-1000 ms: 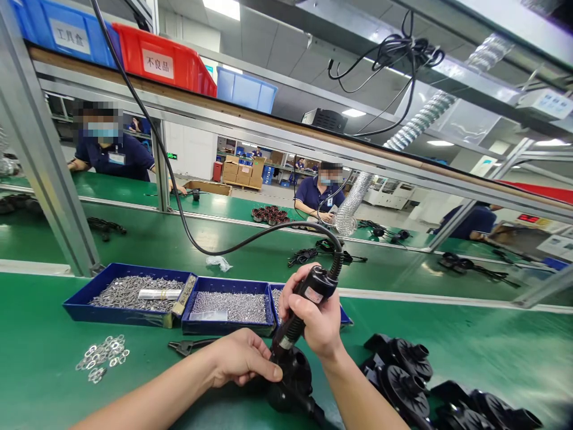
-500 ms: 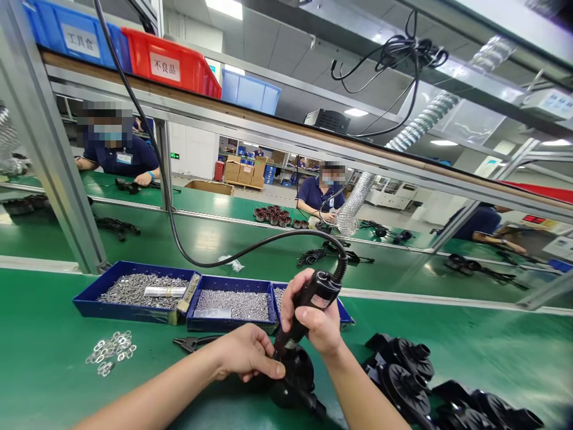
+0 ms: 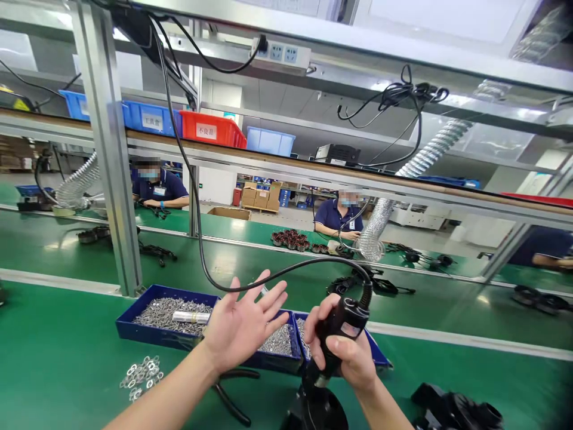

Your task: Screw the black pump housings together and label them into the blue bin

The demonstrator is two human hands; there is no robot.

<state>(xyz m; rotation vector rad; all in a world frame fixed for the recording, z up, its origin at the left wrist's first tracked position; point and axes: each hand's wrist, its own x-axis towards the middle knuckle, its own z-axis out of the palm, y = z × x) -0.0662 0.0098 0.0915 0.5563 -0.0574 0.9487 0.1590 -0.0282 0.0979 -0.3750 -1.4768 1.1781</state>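
Right of the blue bins point(image 3: 152, 337), green tabletop point(image 3: 492, 364) gives passing room, with black parts point(image 3: 452, 409) nearer; pliers point(image 3: 233, 408) obstruct the near middle, and a black cable point(image 3: 322, 260) sags across.

One left hand point(image 3: 244, 328) and one right hand point(image 3: 353, 361) — two in all; one corded driver point(image 3: 336, 337), one black housing point(image 3: 324, 412), one pair of pliers point(image 3: 242, 374). Three blue trays point(image 3: 152, 334), one red bin point(image 3: 213, 129), one power strip point(image 3: 286, 58), three people point(image 3: 338, 218) opposite — the metal rings point(image 3: 145, 371) overlap past counting.
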